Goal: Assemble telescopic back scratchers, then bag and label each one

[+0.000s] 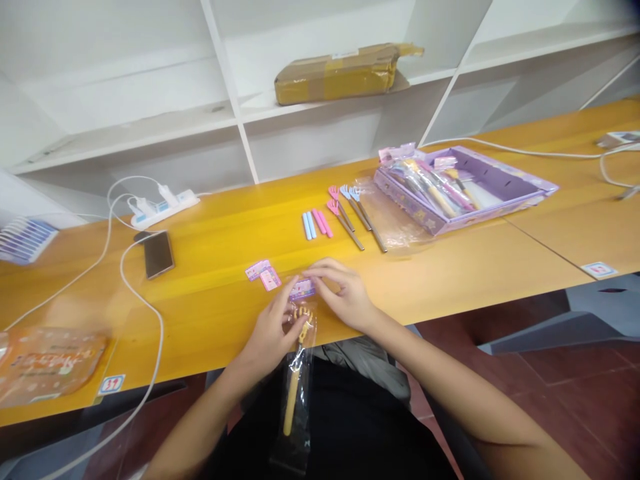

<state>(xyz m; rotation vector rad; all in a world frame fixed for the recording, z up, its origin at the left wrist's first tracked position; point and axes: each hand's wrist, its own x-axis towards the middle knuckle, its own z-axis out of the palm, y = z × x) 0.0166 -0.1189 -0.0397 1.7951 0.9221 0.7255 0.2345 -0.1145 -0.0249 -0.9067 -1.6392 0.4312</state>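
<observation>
A yellow back scratcher (291,400) in a clear plastic bag (295,453) hangs over the table's front edge toward my lap. My left hand (270,330) pinches the bag near the scratcher's claw head. My right hand (345,293) grips the purple printed card (303,289) at the bag's top, its fingertips close to those of my left hand. Two more small cards (270,278) lie just beyond. Farther back are blue handle sleeves (309,226), pink handle sleeves (322,223), pink-clawed scratchers (345,217) and blue-clawed scratchers (367,217) with metal rods.
A purple box (500,193) holds several bagged scratchers, with clear plastic (405,230) beside it. A phone (159,255), white cables (150,300), a power strip (165,210) and an orange package (55,363) are at left. A taped carton (340,77) sits on the shelf.
</observation>
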